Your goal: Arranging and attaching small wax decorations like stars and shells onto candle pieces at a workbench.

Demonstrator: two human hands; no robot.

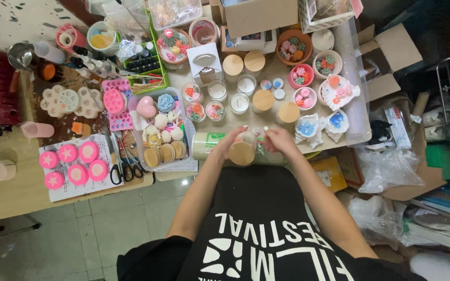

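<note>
the left hand point(228, 144) wraps around a small glass jar point(243, 148) with a round wooden lid, fingers closed on its side so the lid faces up toward the camera; the jar sits just above the near table edge, in front of the person's torso. the right hand point(279, 139) pinches something at the jar's far side, fingertips together, but what it grips is too small to tell. holding the jar tilted this way seems to keep that side reachable.

beside the left hand a pale green cylinder point(207, 144) lies on its side. behind stand more jars point(239, 103) of white wax, some capped with smooth wooden lids point(233, 64). a clear tray point(140, 136) holds pastel shell and heart shapes plus a row of wooden discs. 6 round pink pieces point(74, 164) with stars rest on paper, near black scissors point(116, 171). glossy shell-shaped dishes point(308, 127) sit to the right.
</note>
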